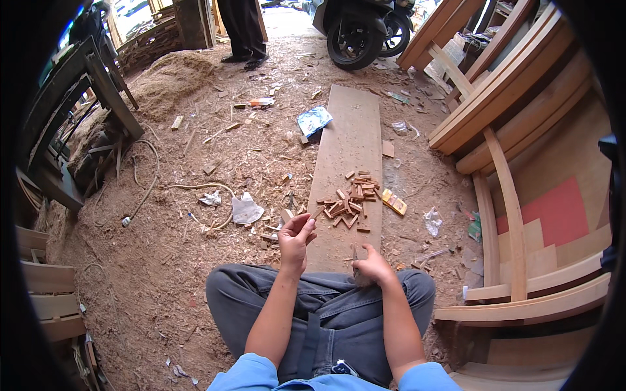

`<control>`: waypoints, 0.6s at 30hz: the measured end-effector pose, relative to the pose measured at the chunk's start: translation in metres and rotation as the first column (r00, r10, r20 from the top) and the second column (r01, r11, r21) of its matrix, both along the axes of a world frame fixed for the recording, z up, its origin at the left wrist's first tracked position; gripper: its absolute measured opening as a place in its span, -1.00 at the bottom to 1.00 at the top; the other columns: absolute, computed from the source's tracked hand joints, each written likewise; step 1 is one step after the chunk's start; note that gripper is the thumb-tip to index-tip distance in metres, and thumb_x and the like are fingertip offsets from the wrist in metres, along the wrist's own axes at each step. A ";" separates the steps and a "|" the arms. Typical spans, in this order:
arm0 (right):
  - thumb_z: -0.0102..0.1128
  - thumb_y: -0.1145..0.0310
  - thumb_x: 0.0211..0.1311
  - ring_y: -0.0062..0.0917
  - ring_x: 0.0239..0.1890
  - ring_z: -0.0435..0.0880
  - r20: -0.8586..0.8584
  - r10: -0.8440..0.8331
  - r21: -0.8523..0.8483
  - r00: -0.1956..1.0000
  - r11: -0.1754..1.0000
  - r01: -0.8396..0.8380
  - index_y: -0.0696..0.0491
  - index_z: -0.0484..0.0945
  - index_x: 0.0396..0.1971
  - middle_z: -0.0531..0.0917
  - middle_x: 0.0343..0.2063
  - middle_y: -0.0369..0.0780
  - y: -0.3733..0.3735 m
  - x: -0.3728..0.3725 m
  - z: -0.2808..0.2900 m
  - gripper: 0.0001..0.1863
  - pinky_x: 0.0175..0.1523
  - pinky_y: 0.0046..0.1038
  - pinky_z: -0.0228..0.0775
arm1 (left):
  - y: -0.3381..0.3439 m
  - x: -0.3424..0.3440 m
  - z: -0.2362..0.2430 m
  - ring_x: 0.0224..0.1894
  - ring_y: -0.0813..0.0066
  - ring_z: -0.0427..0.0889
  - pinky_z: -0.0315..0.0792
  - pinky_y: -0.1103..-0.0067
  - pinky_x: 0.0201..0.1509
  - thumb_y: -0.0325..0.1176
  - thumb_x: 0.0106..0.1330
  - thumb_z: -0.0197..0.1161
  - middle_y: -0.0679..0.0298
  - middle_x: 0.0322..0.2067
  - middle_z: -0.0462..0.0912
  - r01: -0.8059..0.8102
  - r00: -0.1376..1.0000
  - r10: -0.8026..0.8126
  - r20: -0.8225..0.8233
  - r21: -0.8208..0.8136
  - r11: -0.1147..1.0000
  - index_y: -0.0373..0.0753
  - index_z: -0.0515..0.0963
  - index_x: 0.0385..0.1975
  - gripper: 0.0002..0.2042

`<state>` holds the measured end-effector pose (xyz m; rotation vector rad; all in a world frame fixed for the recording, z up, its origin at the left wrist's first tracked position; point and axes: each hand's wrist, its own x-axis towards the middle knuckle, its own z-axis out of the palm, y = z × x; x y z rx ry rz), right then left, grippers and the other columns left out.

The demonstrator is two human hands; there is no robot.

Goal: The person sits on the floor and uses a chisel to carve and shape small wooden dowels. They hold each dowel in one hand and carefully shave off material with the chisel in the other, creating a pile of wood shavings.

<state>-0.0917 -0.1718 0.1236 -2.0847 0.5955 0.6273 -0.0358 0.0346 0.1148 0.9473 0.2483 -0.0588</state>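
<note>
My left hand (297, 240) is raised above the near left side of a long plank (352, 124), pinching a small wooden piece (317, 212) between thumb and fingers. Low over the plank's near end, by my right knee, my right hand (373, 266) is closed around a slim, dark tool (355, 253) pointing away from me. Its kind is too small to make out, and my fingers cover part of it. Just beyond both hands, a loose pile of small wooden blocks (355, 201) lies on the plank.
Wood shavings cover the floor (163, 260). Right of the pile lies a yellow packet (394, 202); a blue-white bag (314, 120) touches the plank's far left edge. Wooden frames (508, 215) lean at right. A motorbike (355, 39) and a standing person (242, 32) are at the back.
</note>
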 end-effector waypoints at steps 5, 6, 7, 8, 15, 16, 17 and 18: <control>0.25 0.54 0.09 -0.48 -0.26 0.65 0.202 -0.262 0.540 0.944 0.833 0.116 0.13 0.09 0.40 0.61 -0.15 -0.08 0.002 0.003 0.003 -0.16 -0.16 -0.43 0.53 | -0.002 0.001 -0.004 -0.32 0.70 0.64 0.52 0.73 -0.30 -0.49 0.25 0.38 0.37 -0.29 0.71 -0.039 0.996 0.031 0.081 0.104 0.994 -0.24 0.66 -0.16 -0.82; 0.24 0.54 0.09 -0.48 -0.30 0.64 0.193 -0.323 0.626 0.927 0.768 0.137 0.14 0.10 0.40 0.60 -0.17 -0.10 0.003 0.003 0.004 -0.17 -0.18 -0.43 0.53 | -0.002 0.001 -0.005 -0.31 0.71 0.63 0.51 0.74 -0.30 -0.49 0.25 0.38 0.37 -0.28 0.71 -0.043 0.998 0.035 0.060 0.134 0.990 -0.25 0.66 -0.15 -0.82; 0.22 0.57 0.07 -0.51 -0.39 0.62 0.173 -0.327 0.697 0.929 0.707 0.119 0.13 0.06 0.40 0.54 -0.25 -0.17 0.004 0.002 0.006 -0.15 -0.25 -0.45 0.54 | -0.003 0.001 -0.006 -0.31 0.71 0.63 0.50 0.74 -0.30 -0.50 0.26 0.37 0.36 -0.28 0.71 -0.059 0.994 0.044 0.104 0.141 0.988 -0.26 0.65 -0.14 -0.81; 0.21 0.58 0.07 -0.50 -0.41 0.62 0.197 -0.329 0.733 0.924 0.675 0.084 0.13 0.04 0.40 0.54 -0.27 -0.17 0.007 0.002 0.007 -0.14 -0.27 -0.44 0.54 | -0.004 0.002 -0.007 -0.31 0.71 0.63 0.49 0.74 -0.30 -0.50 0.26 0.37 0.36 -0.27 0.71 -0.071 0.992 0.054 0.112 0.154 0.985 -0.27 0.65 -0.13 -0.81; 0.15 0.55 0.18 -0.48 -0.51 0.62 0.193 -0.299 0.815 0.935 0.580 0.017 0.02 -0.04 0.44 0.53 -0.40 -0.20 0.032 -0.004 0.024 -0.16 -0.36 -0.44 0.54 | -0.012 0.003 -0.012 -0.29 0.66 0.63 0.49 0.73 -0.28 -0.51 0.28 0.33 0.30 -0.26 0.71 -0.100 0.984 0.034 0.176 0.379 0.920 -0.32 0.64 -0.12 -0.81; 0.14 0.55 0.20 -0.47 -0.51 0.63 0.206 -0.276 0.809 0.939 0.588 -0.005 -0.01 -0.04 0.44 0.53 -0.41 -0.20 0.036 -0.005 0.025 -0.17 -0.36 -0.44 0.54 | -0.013 0.003 -0.013 -0.29 0.66 0.63 0.49 0.73 -0.28 -0.51 0.28 0.33 0.29 -0.26 0.71 -0.114 0.978 0.034 0.206 0.390 0.914 -0.32 0.64 -0.13 -0.82; 0.14 0.55 0.25 -0.48 -0.49 0.64 0.217 -0.271 0.806 0.938 0.591 -0.016 -0.07 -0.05 0.46 0.54 -0.40 -0.19 0.039 -0.005 0.026 -0.17 -0.34 -0.44 0.54 | -0.013 0.003 -0.013 -0.29 0.65 0.64 0.49 0.72 -0.28 -0.50 0.28 0.33 0.29 -0.26 0.71 -0.121 0.975 0.033 0.219 0.404 0.907 -0.32 0.64 -0.13 -0.82; 0.14 0.56 0.25 -0.50 -0.49 0.64 0.279 -0.294 0.816 0.914 0.575 -0.064 -0.08 -0.05 0.45 0.54 -0.41 -0.20 0.043 -0.005 0.027 -0.17 -0.35 -0.46 0.54 | -0.014 0.003 -0.014 -0.28 0.65 0.64 0.49 0.72 -0.28 -0.50 0.28 0.34 0.28 -0.26 0.71 -0.129 0.972 0.032 0.232 0.417 0.900 -0.32 0.64 -0.14 -0.82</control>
